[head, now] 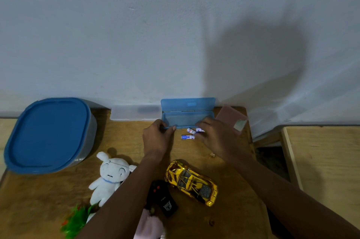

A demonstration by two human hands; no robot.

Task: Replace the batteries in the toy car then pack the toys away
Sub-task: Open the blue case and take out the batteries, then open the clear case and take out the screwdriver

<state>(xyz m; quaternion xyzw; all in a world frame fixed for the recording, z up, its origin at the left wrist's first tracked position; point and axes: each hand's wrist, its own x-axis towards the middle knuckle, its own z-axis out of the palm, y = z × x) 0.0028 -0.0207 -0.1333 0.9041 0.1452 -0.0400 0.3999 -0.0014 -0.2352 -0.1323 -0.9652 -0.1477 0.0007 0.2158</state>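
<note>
The step in hand was judged to be the getting-out of fresh cells. A blue translucent plastic case [187, 119] was stood open at 12 o'clock on the brown wooden desk [48, 190], its lid leaning back against the wall. Its front rim was pinched at the left corner by the fingers [163, 124] of the left hand [157, 137]. The right hand [216, 137] was held at the right front corner with curled fingers. Whether they were clamped on the rim, on a battery or on nothing could not be told.

Three small blue-and-white batteries [188, 137] were seen loose on the desk just in front of the case, between the hands. The gold chrome toy car [191, 182] was stood on its wheels at 6 o'clock from them, untouched, with a black remote control [163, 197] just beside it at 8 o'clock.

The car would next need to be turned over and its battery cover opened. Bare desk was left between batteries and car. The desk's edge lay near at 3 o'clock, where a loose cell could be lost by rolling. A large blue-lidded grey tub [50, 133], still lidded, was set at 9 o'clock.
</note>
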